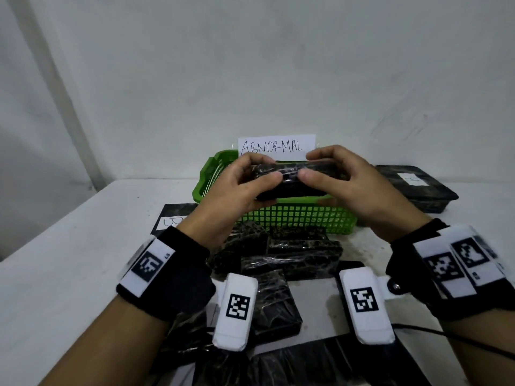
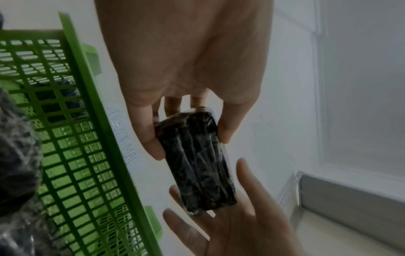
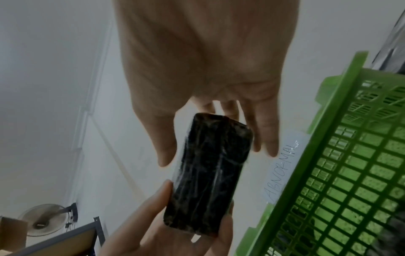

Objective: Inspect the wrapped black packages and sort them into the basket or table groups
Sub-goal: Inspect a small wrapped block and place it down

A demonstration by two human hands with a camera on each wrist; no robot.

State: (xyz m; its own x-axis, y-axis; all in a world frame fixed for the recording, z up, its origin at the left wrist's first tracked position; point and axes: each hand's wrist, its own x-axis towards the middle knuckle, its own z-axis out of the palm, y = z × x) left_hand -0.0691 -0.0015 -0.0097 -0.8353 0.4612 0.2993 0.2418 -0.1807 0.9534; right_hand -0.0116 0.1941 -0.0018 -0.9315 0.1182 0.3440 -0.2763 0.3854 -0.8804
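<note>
A wrapped black package (image 1: pixel 289 181) is held in the air above the green basket (image 1: pixel 292 218) — the left hand (image 1: pixel 239 188) grips one end, thumb on top and fingers curled beneath, and the right hand (image 1: pixel 342 185) grips the other end the same way. The basket's paper label (image 1: pixel 276 147) reads "ABNORMAL". More wrapped packages (image 1: pixel 289 254) lie piled on the white table (image 1: pixel 69 246), just in front of the basket.

Behind the table you face a pale wall (image 1: pixel 250 65). Your right-wrist view catches a standing fan (image 3: pixel 43 220) low in the far corner, a brown cardboard box (image 3: pixel 10 232) beside it, and a metal shelf frame (image 3: pixel 65 240) nearby
</note>
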